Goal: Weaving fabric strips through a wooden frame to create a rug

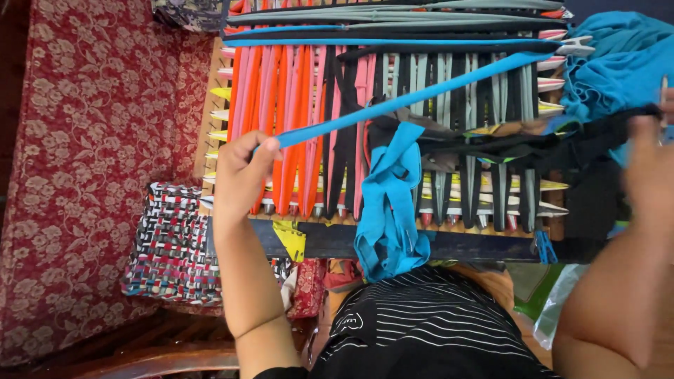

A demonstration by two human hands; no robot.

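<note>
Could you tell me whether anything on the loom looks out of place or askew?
Yes: a knotted clump of blue strips hangs loose over the loom's front edge, unwoven. The left hand holds one blue strip slanting across the straight bands.

The right hand (653,175) is blurred by motion and cut off by the right edge, so its grip cannot be told. The black fabric strip (597,137) it meets runs under a heap of blue cloth (618,63), itself cropped at the edge. The wooden peg loom frame (210,119) is cut off at the top. The left hand's (239,179) fingertips hide the taut blue fabric strip's (421,95) end.
</note>
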